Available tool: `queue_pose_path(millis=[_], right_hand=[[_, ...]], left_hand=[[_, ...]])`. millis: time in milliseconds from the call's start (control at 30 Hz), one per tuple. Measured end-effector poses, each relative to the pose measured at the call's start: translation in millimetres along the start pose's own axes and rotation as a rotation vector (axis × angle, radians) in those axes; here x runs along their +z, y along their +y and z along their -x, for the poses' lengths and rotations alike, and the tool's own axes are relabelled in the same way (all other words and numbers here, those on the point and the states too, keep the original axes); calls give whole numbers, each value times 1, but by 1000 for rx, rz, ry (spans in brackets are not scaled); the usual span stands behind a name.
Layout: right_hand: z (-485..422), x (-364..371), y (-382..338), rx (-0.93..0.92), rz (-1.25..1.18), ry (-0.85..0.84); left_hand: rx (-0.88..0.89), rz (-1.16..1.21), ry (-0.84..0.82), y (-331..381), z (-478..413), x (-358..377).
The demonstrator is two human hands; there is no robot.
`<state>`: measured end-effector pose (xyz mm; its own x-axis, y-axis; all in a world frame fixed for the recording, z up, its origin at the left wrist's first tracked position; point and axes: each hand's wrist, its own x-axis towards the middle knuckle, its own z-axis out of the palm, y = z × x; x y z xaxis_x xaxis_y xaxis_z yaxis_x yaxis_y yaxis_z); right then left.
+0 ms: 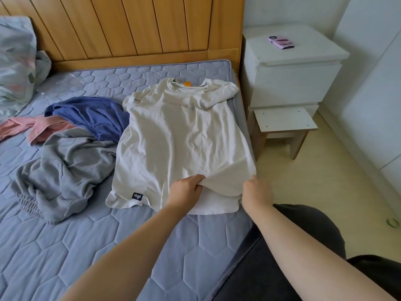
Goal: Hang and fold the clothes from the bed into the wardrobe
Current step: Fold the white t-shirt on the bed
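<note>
A cream T-shirt (180, 135) lies spread on the blue quilted mattress (97, 246), collar toward the headboard, its right side near the bed's edge. My left hand (186, 191) pinches the shirt's lower front near the hem. My right hand (257, 192) grips the hem at the right corner, lifting the top layer so a whiter inner layer shows beneath. A grey garment (63, 170), a blue one (95, 116) and a pink one (39, 127) lie crumpled to the left.
A wooden headboard (130, 29) stands at the back, with a floral pillow (15, 59) at far left. A white nightstand (290, 72) carries a pink phone (281, 42). A small wooden stool (284, 124) stands beside the bed. White cupboard doors (373, 105) line the right.
</note>
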<state>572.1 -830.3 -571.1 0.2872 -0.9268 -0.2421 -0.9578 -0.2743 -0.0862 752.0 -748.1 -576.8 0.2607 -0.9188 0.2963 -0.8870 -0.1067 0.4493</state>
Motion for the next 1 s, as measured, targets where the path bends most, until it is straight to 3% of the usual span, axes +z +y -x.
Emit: queue_pose_path(millis=[67,133,200,233,267,300,367,400,467,533,633,733,833,900,1000], right_hand=[[2,-12,-16,-66,-373,-7],[5,-31,-28,-119,-1022,-6],[5,-46,-30,25,-1675,7],[5,-46,-23,141,-1790,76],[4,-41,-14,250,-1690,167],[1,-33,-2,325,-1408,213],[3,-18,13,399,-719,-17],[3,-11,14,397,-486,-164],[4,-3,10,345,-267,-244],[5,-3,6,269,-132,-147],[0,6,9,77,-113,34],[2,10,4,-170,-87,33],[-2,1,9,87,-326,194],[-9,-3,23,274,-520,331],[-7,-4,29,332,-396,102]], left_hand=[[85,-31,138,0,-5,-10],[155,-48,266,-1,-11,-18],[197,-61,344,-2,-17,-23],[212,-69,353,-3,-18,-25],[231,-82,337,-2,-19,-24],[252,-98,302,-1,-18,-23],[277,-133,160,0,-12,-16],[241,-150,34,1,-11,-12],[116,-241,-243,0,-8,-3],[64,-332,-447,-3,-2,6],[47,-285,-442,-4,12,11],[-26,-137,-283,-8,27,13],[-55,-105,-120,-17,33,15],[-34,-148,-213,-25,38,17],[15,-328,-438,-39,42,16]])
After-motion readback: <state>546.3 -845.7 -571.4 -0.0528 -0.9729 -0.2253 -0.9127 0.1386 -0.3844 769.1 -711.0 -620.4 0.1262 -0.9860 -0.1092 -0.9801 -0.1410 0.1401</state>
